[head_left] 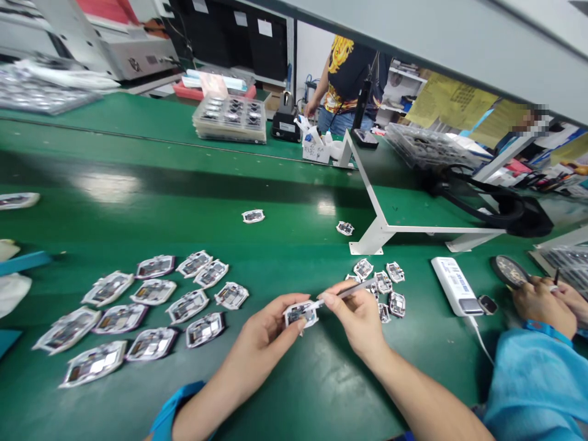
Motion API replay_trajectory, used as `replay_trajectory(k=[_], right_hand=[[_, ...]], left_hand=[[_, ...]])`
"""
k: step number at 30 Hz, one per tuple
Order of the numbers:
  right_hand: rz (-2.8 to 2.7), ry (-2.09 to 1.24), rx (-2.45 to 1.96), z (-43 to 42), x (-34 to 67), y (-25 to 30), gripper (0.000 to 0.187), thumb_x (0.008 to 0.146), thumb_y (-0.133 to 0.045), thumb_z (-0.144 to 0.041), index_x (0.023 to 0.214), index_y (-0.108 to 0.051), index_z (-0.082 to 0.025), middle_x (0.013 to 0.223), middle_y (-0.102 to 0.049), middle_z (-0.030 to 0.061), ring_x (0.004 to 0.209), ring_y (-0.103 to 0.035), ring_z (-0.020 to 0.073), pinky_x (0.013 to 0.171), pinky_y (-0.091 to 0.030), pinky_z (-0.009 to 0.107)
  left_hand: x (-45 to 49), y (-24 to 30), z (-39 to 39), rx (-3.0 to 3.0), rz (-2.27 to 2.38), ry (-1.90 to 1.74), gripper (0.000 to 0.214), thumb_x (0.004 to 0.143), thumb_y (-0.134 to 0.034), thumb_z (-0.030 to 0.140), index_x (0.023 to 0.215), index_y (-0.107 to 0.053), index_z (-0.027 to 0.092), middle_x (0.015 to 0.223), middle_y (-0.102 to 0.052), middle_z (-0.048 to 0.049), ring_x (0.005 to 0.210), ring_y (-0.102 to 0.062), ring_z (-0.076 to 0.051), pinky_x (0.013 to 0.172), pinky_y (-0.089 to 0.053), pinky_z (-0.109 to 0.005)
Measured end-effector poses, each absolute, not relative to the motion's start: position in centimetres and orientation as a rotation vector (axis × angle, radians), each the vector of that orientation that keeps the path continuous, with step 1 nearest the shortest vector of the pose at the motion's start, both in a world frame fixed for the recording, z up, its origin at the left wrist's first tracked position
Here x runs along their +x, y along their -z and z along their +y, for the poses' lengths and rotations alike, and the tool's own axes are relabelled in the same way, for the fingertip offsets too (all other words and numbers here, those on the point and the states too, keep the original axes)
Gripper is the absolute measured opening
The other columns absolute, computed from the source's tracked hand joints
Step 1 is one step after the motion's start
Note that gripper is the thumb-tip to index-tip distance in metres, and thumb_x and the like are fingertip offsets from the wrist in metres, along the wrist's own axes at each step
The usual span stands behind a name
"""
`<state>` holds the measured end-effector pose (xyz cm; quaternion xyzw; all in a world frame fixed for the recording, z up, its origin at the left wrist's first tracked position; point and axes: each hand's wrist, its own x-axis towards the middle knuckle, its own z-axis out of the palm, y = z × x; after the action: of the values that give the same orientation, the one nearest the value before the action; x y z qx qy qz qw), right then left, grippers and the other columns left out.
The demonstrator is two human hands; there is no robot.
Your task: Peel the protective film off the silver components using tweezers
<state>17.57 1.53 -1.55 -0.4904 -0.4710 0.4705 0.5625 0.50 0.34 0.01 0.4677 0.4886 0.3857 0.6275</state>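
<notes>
My left hand (266,327) is closed on a small white-rimmed electronic part (301,313), held just above the green table (294,208). My right hand (356,312) pinches a thin metal tool (351,289) like tweezers, with its tip touching the part's right edge. Just behind my right hand lies a small cluster of similar parts (383,285). To the left, several larger parts (151,300) of the same kind lie spread in rough rows.
A white power bank (454,285) with a cable lies to the right. A co-worker's hands (546,300) and blue sleeve work at the far right. A white metal stand (381,229), stacked trays (230,119) and a standing person (346,79) are beyond. Two stray parts (253,215) lie mid-table.
</notes>
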Motion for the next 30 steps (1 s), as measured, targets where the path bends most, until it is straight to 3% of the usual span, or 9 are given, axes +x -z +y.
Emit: replay_trajectory(k=[15,30], right_hand=[[-1.117,-1.152,-1.124,1.38,17.57,1.47,0.017,0.075,-0.078,-0.036,0.076,-0.071,-0.02,0.072,-0.073,0.0023,0.069,-0.068,0.018,0.067,-0.054,0.03],[-1.045,-1.224,-1.089,1.4,17.64,1.48,0.015,0.075,-0.08,-0.033,0.077,-0.071,-0.021,0.074,-0.071,0.0,0.072,-0.066,0.0151,0.07,-0.051,0.027]], left_hand=[[0.66,-0.31,0.3,1.103,1.14,-0.868,0.035,0.075,-0.07,0.037,0.104,-0.065,0.019,0.068,-0.065,-0.0002,0.063,-0.056,-0.018,0.056,-0.041,-0.027],[0.4,-0.55,0.25,1.101,1.14,-0.85,0.036,0.073,-0.069,0.037,0.104,-0.066,0.018,0.069,-0.066,-0.0004,0.064,-0.056,-0.017,0.055,-0.04,-0.026]])
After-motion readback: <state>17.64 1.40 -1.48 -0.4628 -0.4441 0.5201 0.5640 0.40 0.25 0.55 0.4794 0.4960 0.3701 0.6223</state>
